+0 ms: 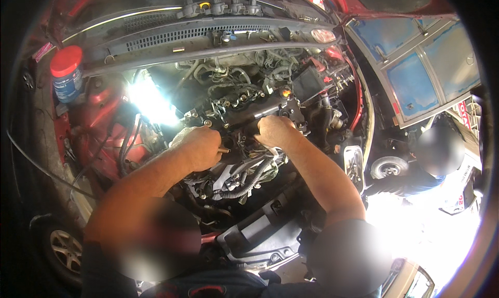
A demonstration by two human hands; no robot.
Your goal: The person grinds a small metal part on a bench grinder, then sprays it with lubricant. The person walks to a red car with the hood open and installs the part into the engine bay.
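Note:
Both my hands reach into the open engine bay of a red car, at the near side of a dark engine (254,111). My left hand (196,146) is closed in a fist by the engine's left end. A short brownish stub shows beside its fingers, too small to name. My right hand (279,133) has its fingers curled down against the engine's near edge, and what they grip is hidden. Below and between the hands runs a wiring harness in a corrugated sleeve (254,183). An orange cap (285,93) sits on the engine beyond my right hand.
A bright work light (153,100) glares left of the engine. On the left stands a blue tub with a red lid (67,74). Several black ignition coils (218,6) lie beyond the cowl (202,35). At right are a person's dark sleeve (395,183) and a blue-grey metal cabinet (416,80).

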